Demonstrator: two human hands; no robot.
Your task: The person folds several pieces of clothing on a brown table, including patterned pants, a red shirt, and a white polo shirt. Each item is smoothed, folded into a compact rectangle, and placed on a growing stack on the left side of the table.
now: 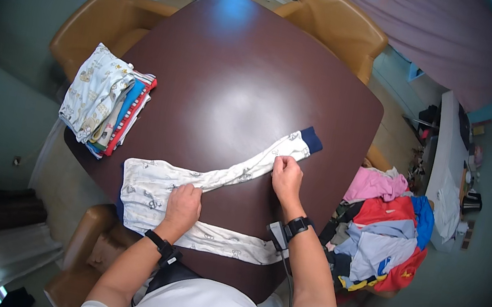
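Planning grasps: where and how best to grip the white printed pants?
Probably pinch the navy cuff on the far leg of the white pants, coming from the right: it ends the outstretched leg, uncovered, just beyond the right hand.

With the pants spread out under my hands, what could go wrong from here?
The folded stack sits at the left edge of the table, so a bump might topple it. The cable by the right wrist runs close to the nearer leg of the patterned pants and could drag the fabric when the right hand moves. The navy waistband appears to lie at the table's edge, so it may slip over.
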